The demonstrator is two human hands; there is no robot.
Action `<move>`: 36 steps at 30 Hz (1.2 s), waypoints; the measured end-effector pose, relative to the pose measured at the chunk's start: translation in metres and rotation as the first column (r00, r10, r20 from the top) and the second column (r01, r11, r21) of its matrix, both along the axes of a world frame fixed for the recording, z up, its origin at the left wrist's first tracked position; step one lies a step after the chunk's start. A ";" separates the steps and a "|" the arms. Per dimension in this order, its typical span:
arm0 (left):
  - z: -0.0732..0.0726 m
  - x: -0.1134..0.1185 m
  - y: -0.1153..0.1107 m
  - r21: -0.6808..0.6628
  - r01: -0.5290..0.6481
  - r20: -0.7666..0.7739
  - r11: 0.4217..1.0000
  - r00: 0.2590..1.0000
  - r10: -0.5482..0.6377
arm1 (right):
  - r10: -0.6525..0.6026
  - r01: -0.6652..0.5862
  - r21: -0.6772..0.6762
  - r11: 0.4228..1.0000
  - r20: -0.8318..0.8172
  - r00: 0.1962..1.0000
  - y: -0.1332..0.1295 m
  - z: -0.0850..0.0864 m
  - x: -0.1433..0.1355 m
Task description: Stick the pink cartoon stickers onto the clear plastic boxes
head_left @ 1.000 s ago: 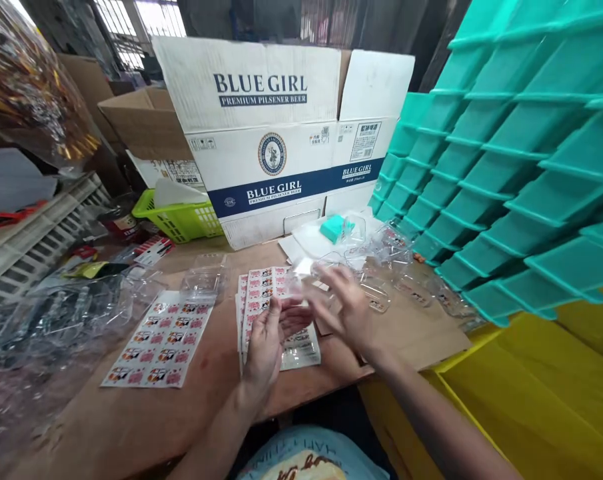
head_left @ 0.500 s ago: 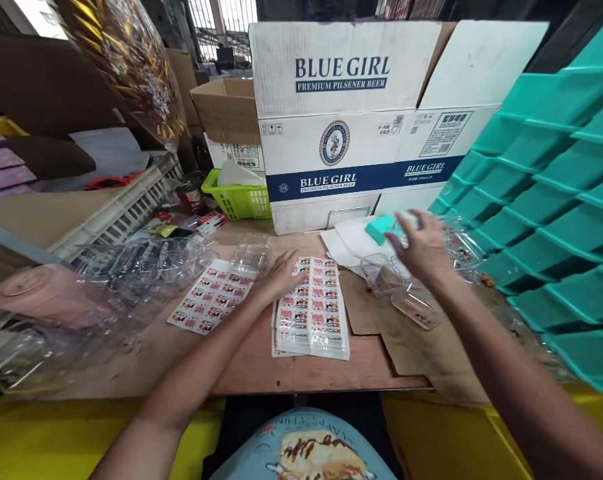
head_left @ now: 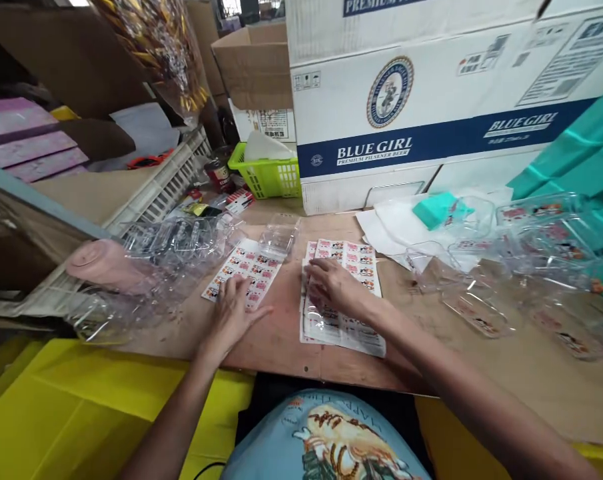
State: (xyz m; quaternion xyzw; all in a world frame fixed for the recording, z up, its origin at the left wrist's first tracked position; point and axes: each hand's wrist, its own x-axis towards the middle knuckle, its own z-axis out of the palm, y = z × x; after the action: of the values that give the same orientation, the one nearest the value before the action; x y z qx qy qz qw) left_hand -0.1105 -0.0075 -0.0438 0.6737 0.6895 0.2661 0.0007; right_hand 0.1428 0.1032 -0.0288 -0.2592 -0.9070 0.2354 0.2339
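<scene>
My left hand [head_left: 234,313] lies with its fingers apart on the lower part of a single sticker sheet [head_left: 261,270]. My right hand [head_left: 334,283] rests over the left side of a stack of sticker sheets [head_left: 364,267] with cartoon prints; its fingertips are bent down and partly hidden, so whether they grip a sheet cannot be made out. A clear plastic container [head_left: 281,235] stands at the top edge of the single sheet. Bare wooden table [head_left: 276,340] shows between the two sets of sheets.
Clear containers [head_left: 176,240] and a pink roll [head_left: 106,263] crowd the left. More stickered containers [head_left: 546,233] lie at the right near a turquoise piece [head_left: 436,210]. A large white carton [head_left: 431,87] and a green basket [head_left: 271,177] stand behind.
The view has turned. My left hand has moved from the stack to the single sheet on the left. My right hand has come from the right-side containers to the stack.
</scene>
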 end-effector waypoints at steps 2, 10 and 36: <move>-0.013 -0.015 -0.011 -0.046 -0.009 -0.084 0.999 0.996 0.005 | 0.032 -0.036 -0.149 0.988 -0.033 0.999 -0.018 0.000 -0.014; -0.005 0.058 -0.042 -0.058 0.342 -0.022 0.938 0.939 -0.344 | -0.411 0.073 -0.786 0.613 -0.238 0.880 -0.036 -0.006 -0.049; 0.012 0.114 0.063 -0.157 0.592 0.967 0.790 -0.071 0.245 | -0.402 0.381 -0.135 0.914 -0.205 0.892 -0.005 0.011 0.056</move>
State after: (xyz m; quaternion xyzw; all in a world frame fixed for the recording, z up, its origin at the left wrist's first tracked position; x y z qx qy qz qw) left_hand 0.0033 0.0559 -0.0316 0.3212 0.4069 0.4466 0.7293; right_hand 0.1985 0.0985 -0.0182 -0.4185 -0.7914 0.2529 0.3670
